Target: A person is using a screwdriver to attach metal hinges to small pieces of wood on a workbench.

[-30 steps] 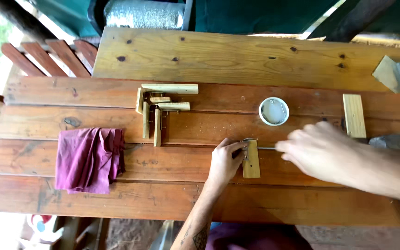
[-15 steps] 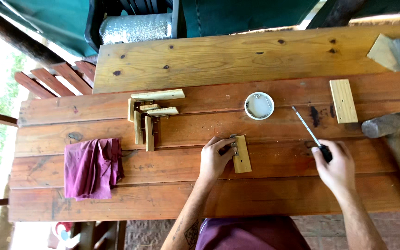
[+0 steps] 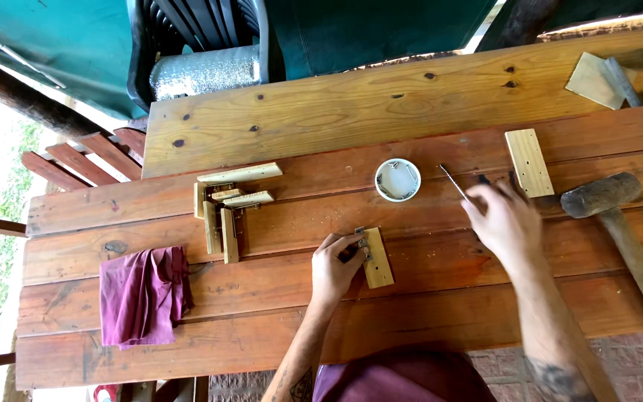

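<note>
At the lower centre of the frame, the left hand (image 3: pixel 334 266) rests on the plank table (image 3: pixel 426 320), fingers curled and pressing the left edge of a small pale wood block (image 3: pixel 377 257). The block lies flat, slightly tilted, just right of the fingertips, with a small metal fitting at its upper left corner under the fingers. Whether the hand pinches the fitting or only steadies it cannot be told.

To the right of centre, the right hand (image 3: pixel 501 217) is closed around a thin metal tool (image 3: pixel 455 183), whose shaft points up and left. The handle is hidden in the blurred grip. This hand is well apart from the block, up and to its right.

At lower left, a maroon cloth (image 3: pixel 143 294) lies crumpled. Right of the right hand, a mallet (image 3: pixel 619 223) lies with its head near a second pale wood strip (image 3: pixel 528 162).

Farther up, a small round white dish (image 3: pixel 398 179) sits near the tool tip. At centre left, a cluster of small wood pieces (image 3: pixel 228 208) lies together. In the upper right corner is a flat wood offcut (image 3: pixel 593 78).
</note>
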